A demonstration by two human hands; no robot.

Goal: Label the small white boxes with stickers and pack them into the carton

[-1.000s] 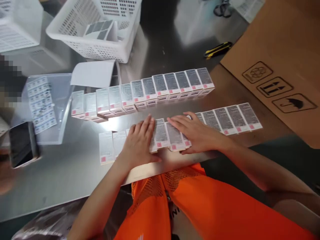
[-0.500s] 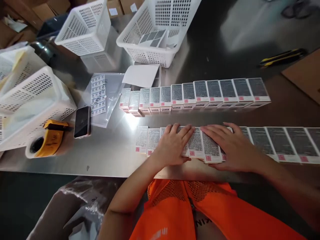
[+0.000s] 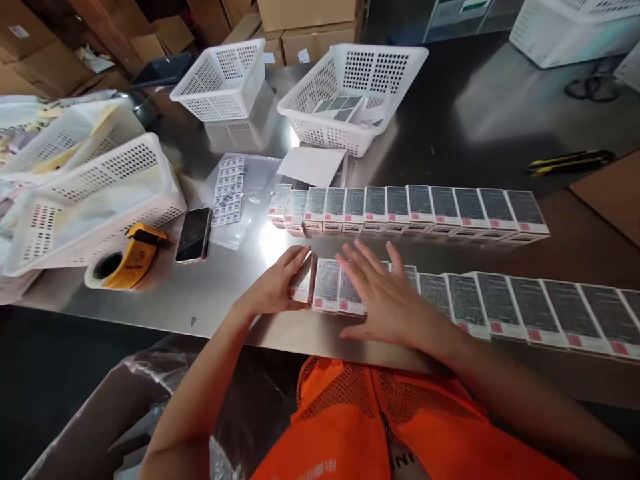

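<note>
My left hand grips the end carton of the near row, fingers at its far end and thumb at its near end. That small carton is tilted and shows a brownish side. Over the near row of cartons, my right hand is spread open, palm down, hiding several of them. Whether it touches their tops I cannot tell. The cartons have dark grey printed tops with a pink square code. Beyond my hands stands a second row of like cartons.
Behind the far row are a white basket with printed sheets and another white basket. On the left lie a phone, a tape dispenser, a label sheet and a large basket. A yellow-black cutter lies right.
My left hand has moved left to the row's end and taken hold of the end carton, which is now tilted. My right hand has shifted left and spread its fingers. The view has tilted up.
</note>
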